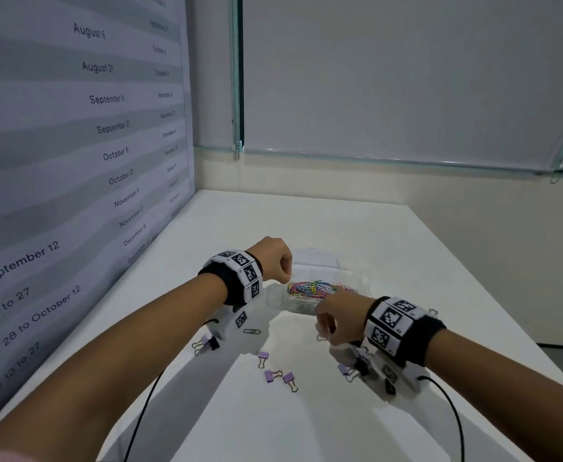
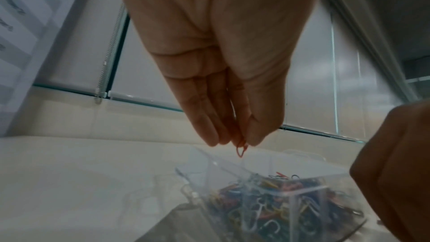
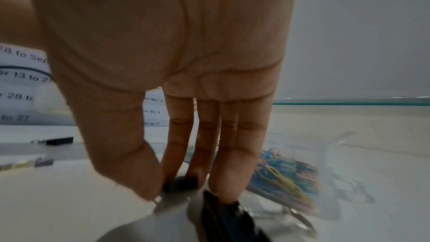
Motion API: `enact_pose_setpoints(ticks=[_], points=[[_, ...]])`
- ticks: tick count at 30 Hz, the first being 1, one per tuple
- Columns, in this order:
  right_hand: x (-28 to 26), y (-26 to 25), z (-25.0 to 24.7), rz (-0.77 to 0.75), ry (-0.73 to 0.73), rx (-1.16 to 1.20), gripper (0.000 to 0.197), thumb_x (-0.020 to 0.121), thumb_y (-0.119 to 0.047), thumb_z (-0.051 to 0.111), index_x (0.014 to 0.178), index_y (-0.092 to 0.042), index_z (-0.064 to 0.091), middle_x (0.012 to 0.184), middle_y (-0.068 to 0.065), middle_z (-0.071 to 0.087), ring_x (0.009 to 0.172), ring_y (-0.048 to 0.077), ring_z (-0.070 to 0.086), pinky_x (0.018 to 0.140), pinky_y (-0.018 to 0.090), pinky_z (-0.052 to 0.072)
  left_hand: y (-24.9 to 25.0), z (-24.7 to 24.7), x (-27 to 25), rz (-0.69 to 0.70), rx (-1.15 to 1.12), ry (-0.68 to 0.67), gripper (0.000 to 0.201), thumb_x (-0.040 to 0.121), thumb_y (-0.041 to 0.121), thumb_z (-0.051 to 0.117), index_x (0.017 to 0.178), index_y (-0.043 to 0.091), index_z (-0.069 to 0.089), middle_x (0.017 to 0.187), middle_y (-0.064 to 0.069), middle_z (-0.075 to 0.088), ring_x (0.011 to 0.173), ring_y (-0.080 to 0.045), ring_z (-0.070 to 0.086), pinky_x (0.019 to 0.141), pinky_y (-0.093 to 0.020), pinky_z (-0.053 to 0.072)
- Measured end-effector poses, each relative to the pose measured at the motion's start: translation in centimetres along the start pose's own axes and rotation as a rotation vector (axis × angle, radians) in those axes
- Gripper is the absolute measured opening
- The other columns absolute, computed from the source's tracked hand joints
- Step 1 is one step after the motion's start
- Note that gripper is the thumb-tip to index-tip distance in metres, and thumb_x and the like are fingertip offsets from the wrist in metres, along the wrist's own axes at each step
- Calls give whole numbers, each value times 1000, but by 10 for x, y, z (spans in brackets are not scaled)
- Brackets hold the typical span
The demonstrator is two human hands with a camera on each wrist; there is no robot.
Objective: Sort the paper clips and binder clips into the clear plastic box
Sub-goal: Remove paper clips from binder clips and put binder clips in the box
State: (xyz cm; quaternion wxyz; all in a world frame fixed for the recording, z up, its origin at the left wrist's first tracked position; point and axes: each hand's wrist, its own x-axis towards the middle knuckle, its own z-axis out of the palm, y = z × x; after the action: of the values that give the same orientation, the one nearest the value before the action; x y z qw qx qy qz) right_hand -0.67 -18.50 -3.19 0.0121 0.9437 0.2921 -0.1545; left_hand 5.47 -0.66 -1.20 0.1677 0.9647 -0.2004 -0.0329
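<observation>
The clear plastic box (image 1: 275, 295) stands mid-table, heaped with coloured paper clips (image 1: 320, 288). My left hand (image 1: 285, 266) hovers over its left end, thumb and fingers pinching a red paper clip (image 2: 241, 149) that dangles above the open box (image 2: 307, 189). My right hand (image 1: 323, 328) reaches down to the table just in front of the box. Its thumb and index finger (image 3: 177, 154) pinch a small dark clip (image 3: 181, 183), which is blurred. A black binder clip (image 3: 223, 214) lies under the other fingers.
Several purple binder clips (image 1: 271, 375) lie loose on the white table (image 1: 406, 261) in front of the box, one more at the left (image 1: 206, 343), and a dark paper clip (image 1: 251, 331). Black cables (image 1: 140, 421) trail from both wrists. A printed board (image 1: 73, 145) stands along the left edge.
</observation>
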Motion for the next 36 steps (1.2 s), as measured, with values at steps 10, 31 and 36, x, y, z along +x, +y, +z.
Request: enact_pose_setpoints(ticks=[10, 31, 36], points=[[9, -26, 20, -101, 52, -73, 18, 80, -21, 57, 97, -20, 63, 105, 4, 64, 94, 26, 58, 79, 32, 44, 27, 11, 16, 52, -22, -5, 15, 86, 7, 58, 98, 5, 66, 107, -11, 69, 101, -25, 63, 88, -33, 50], [74, -74, 16, -174, 131, 213, 12, 80, -6, 62, 88, -1, 68, 97, 15, 71, 92, 30, 64, 74, 30, 46, -72, 4, -96, -308, 18, -412, 32, 65, 23, 83, 85, 21, 58, 92, 4, 58, 58, -3, 52, 59, -22, 54], [63, -63, 19, -164, 69, 195, 17, 84, -3, 52, 93, 1, 66, 92, 10, 64, 97, 29, 61, 70, 25, 39, -68, 18, -98, -230, -103, -415, 28, 68, 18, 82, 79, 24, 57, 76, 9, 54, 42, 8, 51, 51, -8, 46]])
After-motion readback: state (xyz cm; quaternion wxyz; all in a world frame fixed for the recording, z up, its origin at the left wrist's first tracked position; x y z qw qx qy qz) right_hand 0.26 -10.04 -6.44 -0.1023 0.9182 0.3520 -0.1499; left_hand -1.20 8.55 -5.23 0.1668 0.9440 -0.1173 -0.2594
